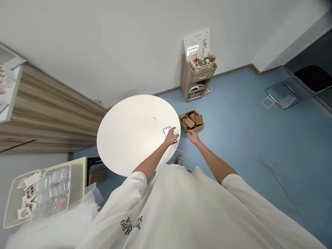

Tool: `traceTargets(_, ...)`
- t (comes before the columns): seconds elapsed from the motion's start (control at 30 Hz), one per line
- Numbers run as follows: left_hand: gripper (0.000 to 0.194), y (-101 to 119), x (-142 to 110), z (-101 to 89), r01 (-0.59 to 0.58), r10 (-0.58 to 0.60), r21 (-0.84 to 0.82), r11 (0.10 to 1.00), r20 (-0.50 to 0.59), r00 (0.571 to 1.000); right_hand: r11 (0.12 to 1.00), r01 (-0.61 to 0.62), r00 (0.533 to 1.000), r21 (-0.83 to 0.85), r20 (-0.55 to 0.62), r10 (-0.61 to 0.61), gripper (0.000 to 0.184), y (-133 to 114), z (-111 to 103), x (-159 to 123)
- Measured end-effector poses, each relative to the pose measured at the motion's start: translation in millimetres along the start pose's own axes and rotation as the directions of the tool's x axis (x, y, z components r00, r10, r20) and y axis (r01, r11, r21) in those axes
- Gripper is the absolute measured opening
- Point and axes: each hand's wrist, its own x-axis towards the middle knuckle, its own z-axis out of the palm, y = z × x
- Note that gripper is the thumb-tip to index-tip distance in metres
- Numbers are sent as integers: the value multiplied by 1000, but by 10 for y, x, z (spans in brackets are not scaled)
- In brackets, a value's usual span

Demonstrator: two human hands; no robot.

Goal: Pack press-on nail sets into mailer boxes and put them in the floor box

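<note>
My left hand (170,137) is over a smartphone (167,130) near the right edge of a round white table (124,131). Its thumb and fingers are apart, and it covers the middle of the lit screen. Whether the fingertips touch the glass I cannot tell. A thin white cable (178,149) runs from near the phone over the table's edge. My right hand (193,137) is beside the near side of a cardboard box (196,129), its fingers loosely stretched and apart, with nothing seen in them. Several small brown cardboard pieces (190,122) lie inside that box.
Against the wall stands a small wooden cabinet (184,77) with a basket of colourful items (203,62) on top. A metal-framed chair (282,103) is at the far right. White baskets (38,173) with clear packets sit at lower left, below a wood-grain cabinet (52,107).
</note>
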Motion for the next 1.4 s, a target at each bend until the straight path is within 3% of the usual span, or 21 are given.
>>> traceTargets(0.23,65,-365,-430,-518,90,-98,-67,994,-126,987,993,117,987,-22,109,-114,36,-343,489,-93)
traceTargets(0.43,61,-760,-980,-1103,107,-141,-143,984,-250,958,979,194,959,-64,223,-175,36,-769,1066,-411)
traceTargets(0.63,59,-1333,-1654,-1688,83,-146,-203,976,-316,937,957,278,926,-88,290,-242,37,-1094,1845,-924)
traceTargets(0.87,58,-2031,-2474,-2275,96,-186,-246,964,-375,908,943,319,874,-90,414,-256,37,-1258,2860,-1734)
traceTargets(1.07,56,-2377,-3019,-2613,109,-241,-296,949,-459,855,909,395,802,-129,532,-273,39,-1490,3416,-2179)
traceTargets(1.4,49,-2580,-3570,-2900,143,-385,-408,902,-607,695,820,559,629,-121,706,-325,37,-1996,3972,-2266)
